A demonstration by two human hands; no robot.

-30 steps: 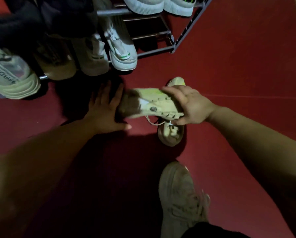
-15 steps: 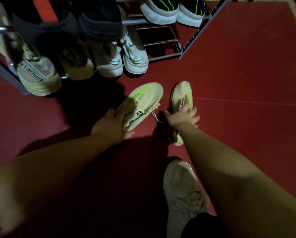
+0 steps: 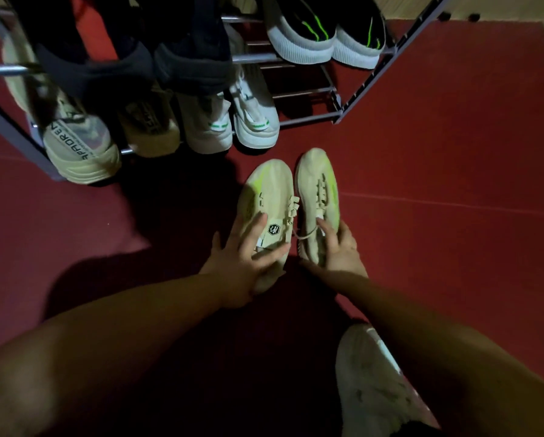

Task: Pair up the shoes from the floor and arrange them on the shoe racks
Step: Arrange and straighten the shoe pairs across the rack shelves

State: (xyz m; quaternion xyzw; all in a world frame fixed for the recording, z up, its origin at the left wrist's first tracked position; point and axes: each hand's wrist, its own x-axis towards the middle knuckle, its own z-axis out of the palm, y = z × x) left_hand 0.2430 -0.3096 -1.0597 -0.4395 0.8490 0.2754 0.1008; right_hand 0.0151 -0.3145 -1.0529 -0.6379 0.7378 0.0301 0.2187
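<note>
Two cream sneakers with neon-yellow accents stand side by side on the red floor, toes toward the rack. My left hand (image 3: 242,257) grips the heel end of the left sneaker (image 3: 264,197), thumb across its collar. My right hand (image 3: 338,247) holds the heel end of the right sneaker (image 3: 319,184), fingers at the tongue and lace. The metal shoe rack (image 3: 362,89) stands just beyond, with a bare stretch of bars at its lower right.
The rack's bottom tier holds cream and white sneakers (image 3: 229,121); upper tiers hold dark shoes (image 3: 119,64) and a black pair with green stripes (image 3: 324,36). A worn pale shoe (image 3: 371,386) is on the floor at the lower right. Open red floor lies to the right.
The left sneaker went from my right hand to my left and was turned upright beside its mate. My right hand moved onto the other sneaker. Both now stand parallel.
</note>
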